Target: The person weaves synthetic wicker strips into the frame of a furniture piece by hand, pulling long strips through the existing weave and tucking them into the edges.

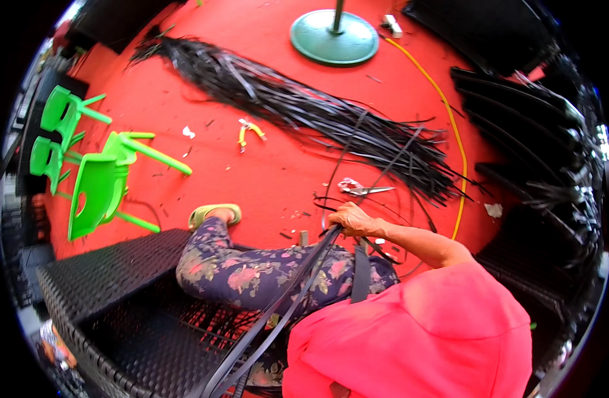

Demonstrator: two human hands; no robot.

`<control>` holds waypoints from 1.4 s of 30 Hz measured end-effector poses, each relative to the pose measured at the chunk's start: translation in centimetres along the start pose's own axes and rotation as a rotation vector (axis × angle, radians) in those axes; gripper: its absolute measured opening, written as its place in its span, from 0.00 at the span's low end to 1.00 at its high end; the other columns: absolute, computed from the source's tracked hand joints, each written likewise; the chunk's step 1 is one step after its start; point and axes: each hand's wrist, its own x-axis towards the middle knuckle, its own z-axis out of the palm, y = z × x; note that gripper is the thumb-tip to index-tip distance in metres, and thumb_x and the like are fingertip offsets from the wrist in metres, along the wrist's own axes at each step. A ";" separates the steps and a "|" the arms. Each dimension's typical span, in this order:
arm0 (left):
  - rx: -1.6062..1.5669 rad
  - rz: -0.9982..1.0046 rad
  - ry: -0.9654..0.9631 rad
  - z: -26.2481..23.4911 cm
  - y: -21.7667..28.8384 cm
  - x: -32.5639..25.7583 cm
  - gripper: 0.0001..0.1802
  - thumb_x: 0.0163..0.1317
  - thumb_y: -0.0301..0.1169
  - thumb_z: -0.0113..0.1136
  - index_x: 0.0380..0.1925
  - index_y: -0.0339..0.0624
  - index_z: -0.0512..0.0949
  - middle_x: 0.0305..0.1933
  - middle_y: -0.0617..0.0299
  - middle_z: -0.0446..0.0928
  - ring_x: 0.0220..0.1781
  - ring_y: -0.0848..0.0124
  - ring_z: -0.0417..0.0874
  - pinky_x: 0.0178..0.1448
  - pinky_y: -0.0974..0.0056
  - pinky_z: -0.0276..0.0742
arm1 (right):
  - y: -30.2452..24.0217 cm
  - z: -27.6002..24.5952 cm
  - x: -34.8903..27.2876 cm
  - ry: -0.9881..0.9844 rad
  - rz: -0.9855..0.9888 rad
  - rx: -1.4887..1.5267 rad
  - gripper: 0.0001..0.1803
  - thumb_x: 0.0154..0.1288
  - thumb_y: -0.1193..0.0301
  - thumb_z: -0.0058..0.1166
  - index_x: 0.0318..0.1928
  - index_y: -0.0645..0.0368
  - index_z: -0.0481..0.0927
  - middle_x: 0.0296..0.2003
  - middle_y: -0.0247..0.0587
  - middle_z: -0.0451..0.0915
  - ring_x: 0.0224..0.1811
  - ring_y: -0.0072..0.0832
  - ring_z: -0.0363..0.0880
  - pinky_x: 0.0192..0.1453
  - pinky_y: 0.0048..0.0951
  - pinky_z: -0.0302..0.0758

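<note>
My right hand [349, 219] is closed around several flat black strips [292, 292], above my patterned trousers. From the fist the strips run down to the lower edge, past a black woven furniture piece [112, 268] at my left. Loose ends loop out beyond my fingers over the red floor. Scissors [365, 189] with pale handles lie just past my hand. Farther off rests a pair of yellow-handled pliers [251, 133]. A long bundle of black strips [298, 99] stretches across the floor. My left hand does not show.
Green plastic chairs [99, 189] stand at the left. A round green pole base [334, 38] sits at the far side, near a yellow cable [452, 123] running along the floor. Black furniture pieces [517, 126] are stacked at the right. Small scraps dot the red floor [211, 162].
</note>
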 end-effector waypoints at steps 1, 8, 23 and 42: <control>0.024 0.023 0.008 0.1 -0.5 -0.3 0.32 0.55 0.41 0.63 0.55 0.32 0.67 0.56 0.40 0.67 0.57 0.46 0.69 0.59 0.46 0.66 | 2.1 2.3 -3.2 -0.065 0.303 -0.051 0.05 0.47 0.65 0.57 0.27 0.48 0.77 0.21 0.36 0.76 0.29 0.41 0.76 0.32 0.42 0.67; 0.055 0.039 0.049 0.8 -2.7 -1.8 0.30 0.57 0.40 0.61 0.55 0.33 0.67 0.56 0.43 0.68 0.57 0.48 0.69 0.59 0.48 0.67 | 2.2 8.0 -15.1 -0.104 0.645 -0.247 0.09 0.44 0.61 0.59 0.28 0.48 0.80 0.28 0.33 0.78 0.42 0.37 0.74 0.38 0.42 0.69; 0.124 0.002 0.145 1.4 -2.4 -1.3 0.28 0.61 0.47 0.53 0.53 0.35 0.71 0.55 0.51 0.72 0.55 0.55 0.73 0.57 0.57 0.69 | 9.6 -25.2 -6.3 0.475 0.605 -0.873 0.07 0.56 0.67 0.48 0.28 0.55 0.78 0.30 0.43 0.78 0.37 0.43 0.76 0.36 0.40 0.73; 0.110 0.036 0.176 1.3 -3.0 -2.2 0.29 0.64 0.48 0.47 0.56 0.36 0.68 0.57 0.52 0.70 0.57 0.56 0.71 0.58 0.58 0.67 | 8.2 -4.4 -17.7 0.349 0.870 0.080 0.25 0.50 0.62 0.63 0.48 0.59 0.75 0.43 0.45 0.78 0.47 0.34 0.76 0.51 0.32 0.72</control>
